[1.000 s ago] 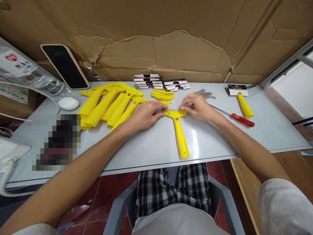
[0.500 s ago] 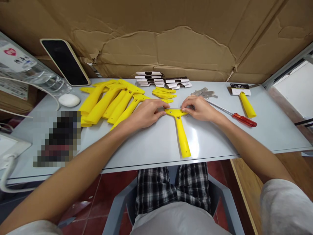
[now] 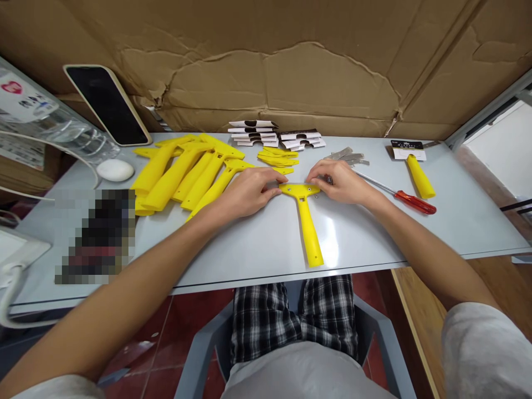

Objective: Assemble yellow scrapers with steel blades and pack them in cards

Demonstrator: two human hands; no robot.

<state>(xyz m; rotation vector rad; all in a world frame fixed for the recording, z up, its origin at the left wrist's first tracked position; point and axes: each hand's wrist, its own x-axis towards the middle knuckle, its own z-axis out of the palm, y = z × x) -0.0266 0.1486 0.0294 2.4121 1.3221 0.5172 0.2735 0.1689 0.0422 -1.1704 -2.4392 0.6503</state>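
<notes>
A yellow scraper handle (image 3: 308, 230) lies on the table before me, its wide head pointing away. Two small screws show in the head, one toward each end. My left hand (image 3: 249, 191) has its thumb and forefinger closed at the left end of the head. At the right end, my right hand (image 3: 341, 183) is curled with thumb and forefinger against the upper edge. Small metal screws (image 3: 329, 180) are partly hidden beneath the right hand. A red-handled screwdriver (image 3: 415, 203) and a fan of metal blades (image 3: 351, 157) lie just beyond that hand.
Yellow scraper handles (image 3: 178, 172) are piled on the left, with flat yellow pieces (image 3: 278, 157) and folded cards (image 3: 253, 133) behind. A carded scraper (image 3: 420, 176) lies right. A phone (image 3: 106, 105), white mouse (image 3: 115, 170) and bottle (image 3: 62, 124) stand left; cardboard (image 3: 266, 72) backs the table.
My right thumb has drawn back slightly from the scraper head, uncovering the right screw. The left hand has kept its place.
</notes>
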